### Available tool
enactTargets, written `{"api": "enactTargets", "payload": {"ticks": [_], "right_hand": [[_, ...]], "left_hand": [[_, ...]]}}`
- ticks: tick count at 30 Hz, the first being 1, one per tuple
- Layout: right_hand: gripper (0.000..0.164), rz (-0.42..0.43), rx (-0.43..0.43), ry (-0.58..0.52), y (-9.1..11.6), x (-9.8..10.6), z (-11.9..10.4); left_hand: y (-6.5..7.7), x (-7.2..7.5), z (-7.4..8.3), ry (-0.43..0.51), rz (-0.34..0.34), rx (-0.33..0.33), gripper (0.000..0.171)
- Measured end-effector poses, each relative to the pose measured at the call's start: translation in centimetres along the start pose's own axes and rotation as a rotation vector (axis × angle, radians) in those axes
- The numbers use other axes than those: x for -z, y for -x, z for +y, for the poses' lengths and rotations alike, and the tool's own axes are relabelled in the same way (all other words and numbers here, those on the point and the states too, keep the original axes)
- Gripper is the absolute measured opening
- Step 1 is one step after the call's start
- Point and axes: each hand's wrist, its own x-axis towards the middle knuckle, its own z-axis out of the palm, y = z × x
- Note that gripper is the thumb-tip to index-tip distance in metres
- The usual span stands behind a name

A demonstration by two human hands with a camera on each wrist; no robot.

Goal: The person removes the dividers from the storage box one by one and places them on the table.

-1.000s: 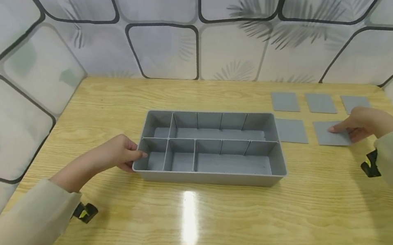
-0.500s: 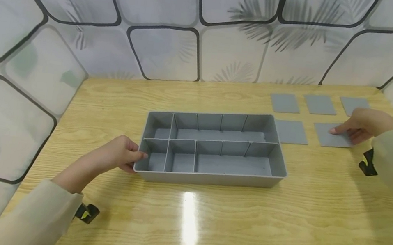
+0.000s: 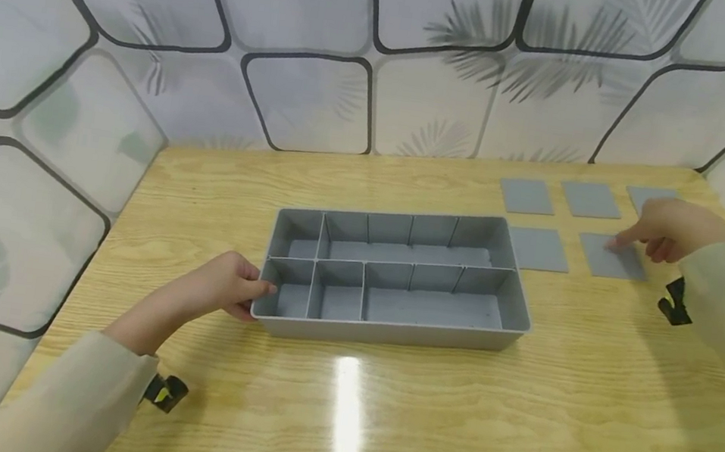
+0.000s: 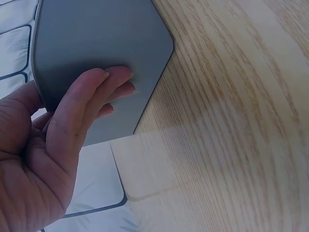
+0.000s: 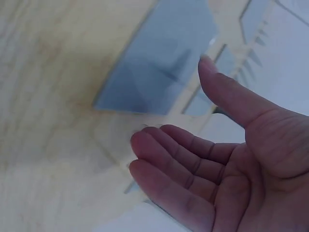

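A grey divided box (image 3: 390, 330) stands on the table, split by thin walls into several compartments. My left hand (image 3: 220, 284) grips its left end wall, thumb inside the near left compartment and fingers along the outside. In the left wrist view those fingers lie flat against the box's outer wall (image 4: 106, 38). At the right, my right hand (image 3: 678, 231) hovers by a thin grey square (image 3: 612, 260), its thumb over that square. The right wrist view has the grey square (image 5: 159, 63) beyond the thumb, with nothing between thumb and loosely bent fingers.
Another grey square (image 3: 540, 249) lies just right of the box. Behind are three more squares in a row: left (image 3: 527, 196), middle (image 3: 590, 199) and right (image 3: 650, 195), the last partly behind my hand. A patterned wall covering (image 3: 310, 104) borders the wooden table (image 3: 447, 420).
My right hand's fingers have come slightly away from the right edge of the near right square. The left hand keeps its grip on the box. The head view has shifted a little.
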Motion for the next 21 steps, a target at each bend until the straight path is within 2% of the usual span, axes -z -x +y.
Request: {"api": "enactTargets", "payload": {"ticks": [3,6,9,13,21], "right_hand": [[0.049,-0.039,0.018,-0.066,0.5,0.4,-0.4],[0.044,-0.079,0.040,-0.060,1.1,0.8,-0.8],[0.041,-0.098,0.044,0.030,1.7,1.0,-1.4],[0.039,-0.084,0.052,0.168,2.5,1.1,-2.5],[0.040,-0.097,0.089,0.257,4.1,1.3,-5.2]], "left_hand": [[0.0,0.0,0.1,-0.012,0.005,0.005,0.026],[-0.1,0.0,0.1,-0.020,0.007,0.016,0.026],[-0.1,-0.1,0.2,-0.029,0.002,0.021,0.026],[-0.2,-0.1,0.2,-0.038,0.001,0.028,0.026],[-0.3,-0.1,0.3,-0.048,0.012,0.045,0.027]]}}
